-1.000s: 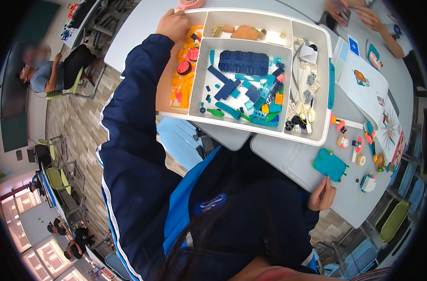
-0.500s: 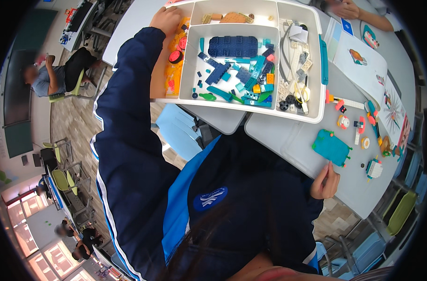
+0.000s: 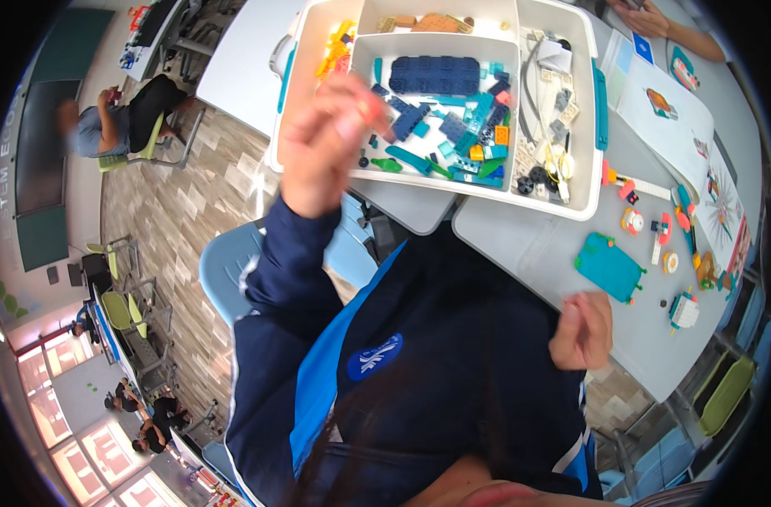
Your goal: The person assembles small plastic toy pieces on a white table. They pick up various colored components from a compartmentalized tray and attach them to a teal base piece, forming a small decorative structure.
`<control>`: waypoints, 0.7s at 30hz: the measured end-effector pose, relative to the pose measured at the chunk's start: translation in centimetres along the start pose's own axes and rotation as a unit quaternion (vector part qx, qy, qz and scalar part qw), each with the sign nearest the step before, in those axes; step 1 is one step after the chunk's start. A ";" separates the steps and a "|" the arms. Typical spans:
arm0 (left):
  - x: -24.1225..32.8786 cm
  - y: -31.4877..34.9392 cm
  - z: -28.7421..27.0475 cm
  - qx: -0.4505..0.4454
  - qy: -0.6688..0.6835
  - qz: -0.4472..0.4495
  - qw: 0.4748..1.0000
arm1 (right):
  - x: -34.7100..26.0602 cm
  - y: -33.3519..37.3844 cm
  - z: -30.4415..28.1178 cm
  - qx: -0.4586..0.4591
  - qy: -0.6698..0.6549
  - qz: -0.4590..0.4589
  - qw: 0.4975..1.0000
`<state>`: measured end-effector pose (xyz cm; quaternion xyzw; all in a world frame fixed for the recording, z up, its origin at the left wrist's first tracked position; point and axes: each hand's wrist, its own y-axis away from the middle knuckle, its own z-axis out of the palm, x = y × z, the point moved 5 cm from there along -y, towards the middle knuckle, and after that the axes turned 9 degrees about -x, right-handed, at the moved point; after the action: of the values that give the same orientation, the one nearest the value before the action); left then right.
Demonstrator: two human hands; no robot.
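Note:
My left hand (image 3: 326, 148), smeared by motion, is raised over the front left of the white sorting box (image 3: 385, 187). Between its fingertips is a small coral-red toy brick piece (image 3: 371, 108); its exact shape is blurred. Beneath lie yellow pieces (image 3: 337, 46) in the left compartment and blue, teal and green bricks (image 3: 453, 127) in the middle one. My right hand (image 3: 583, 331) hovers at the table's near edge, fingers curled in against the thumb. Whatever it may hold is hidden. Just beyond it a teal plate (image 3: 609, 268) with small green and coral studs lies on the table.
Right of the box are an open instruction booklet (image 3: 669, 110) and several small brick assemblies, including a white-and-teal block (image 3: 684, 311). Another person's hand (image 3: 643, 19) shows at the far right. A blue chair (image 3: 232, 269) stands left of me, by the wooden floor.
My left hand has left the box's left side and come right and nearer, now with a coral-red piece. My right hand has drawn back slightly from the teal plate, its fingers curling.

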<state>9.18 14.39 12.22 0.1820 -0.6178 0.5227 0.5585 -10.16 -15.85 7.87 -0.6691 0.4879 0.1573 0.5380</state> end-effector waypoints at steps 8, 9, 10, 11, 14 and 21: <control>-6.5 3.9 12.7 -0.044 0.440 -0.128 0.888 | -2.5 -9.4 5.3 -0.073 -0.088 0.004 0.993; -7.0 4.1 13.5 -0.056 0.446 -0.145 0.881 | -2.1 -9.2 4.9 -0.059 -0.081 0.004 0.995; -7.4 4.2 14.3 -0.056 0.453 -0.158 0.876 | -1.7 -8.9 4.3 -0.057 -0.074 0.014 0.996; -7.7 4.4 14.9 -0.057 0.455 -0.173 0.872 | -1.3 -8.4 3.9 -0.052 -0.072 0.024 0.996; -8.9 4.8 16.3 -0.069 0.456 -0.206 0.863 | -0.4 -7.1 2.7 -0.035 -0.069 0.057 0.995; -10.5 5.7 18.5 -0.035 0.368 -0.220 0.903 | 1.3 -2.7 -2.3 0.030 -0.027 0.148 0.988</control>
<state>-1.39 -2.91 3.58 0.0883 -0.3307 0.3948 0.8526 -8.05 -18.58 9.31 -0.5686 0.5717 0.2382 0.5414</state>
